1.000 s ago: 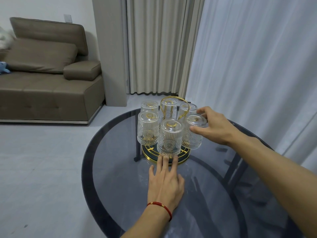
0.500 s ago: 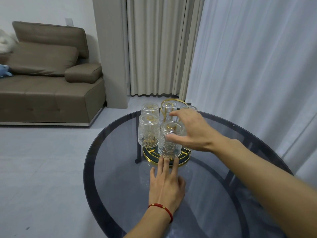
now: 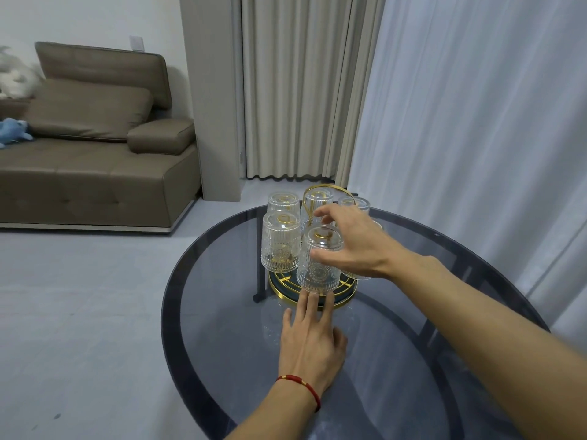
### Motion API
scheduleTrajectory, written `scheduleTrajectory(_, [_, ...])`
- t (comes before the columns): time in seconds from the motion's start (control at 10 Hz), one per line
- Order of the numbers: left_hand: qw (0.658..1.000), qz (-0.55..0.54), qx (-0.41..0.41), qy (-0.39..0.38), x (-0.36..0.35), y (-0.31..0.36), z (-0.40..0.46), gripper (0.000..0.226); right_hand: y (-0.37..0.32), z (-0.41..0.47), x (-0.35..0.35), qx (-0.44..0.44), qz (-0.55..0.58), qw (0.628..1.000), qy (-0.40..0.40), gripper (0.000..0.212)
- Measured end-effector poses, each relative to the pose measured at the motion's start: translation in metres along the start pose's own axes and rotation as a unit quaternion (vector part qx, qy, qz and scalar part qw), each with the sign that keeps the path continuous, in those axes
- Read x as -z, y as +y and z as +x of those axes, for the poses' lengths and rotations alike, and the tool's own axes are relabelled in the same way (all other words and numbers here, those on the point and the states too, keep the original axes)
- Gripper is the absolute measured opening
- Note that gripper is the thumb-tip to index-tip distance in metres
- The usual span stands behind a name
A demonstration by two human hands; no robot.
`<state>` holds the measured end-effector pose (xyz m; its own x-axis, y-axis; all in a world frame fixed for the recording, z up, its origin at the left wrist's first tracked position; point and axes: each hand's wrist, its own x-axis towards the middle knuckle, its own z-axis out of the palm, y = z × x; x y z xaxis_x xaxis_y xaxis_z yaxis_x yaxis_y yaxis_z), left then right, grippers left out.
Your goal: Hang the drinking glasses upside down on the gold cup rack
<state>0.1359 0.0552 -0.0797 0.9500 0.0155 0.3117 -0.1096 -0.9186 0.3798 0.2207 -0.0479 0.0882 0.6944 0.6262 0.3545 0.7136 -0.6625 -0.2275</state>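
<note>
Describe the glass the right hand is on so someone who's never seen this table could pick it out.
On the round dark glass table stands a gold cup rack loaded with upside-down ribbed glasses. The one meant is the front glass, nearest the viewer. Unlike its neighbours, the right hand curls around it, and the left hand fingertips lie just below it.

The right hand (image 3: 352, 246) covers most of a drinking glass (image 3: 359, 274) on the right side of the gold cup rack (image 3: 313, 292), so its grip on anything cannot be judged. Both forearms run out at the bottom edge. The tabletop (image 3: 222, 312) is cut off at the bottom. The sofa (image 3: 79, 173) and a blue toy (image 3: 14, 130) are clipped at the left edge.
</note>
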Motion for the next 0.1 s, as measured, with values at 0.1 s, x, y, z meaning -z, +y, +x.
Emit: scheduleTrajectory(0.1, [0.999, -0.020, -0.027, 0.004, 0.0076, 0.0008, -0.0074, 0.062, -0.0008, -0.0058, -0.0006, -0.004, 0.049, 0.997, 0.053, 0.055])
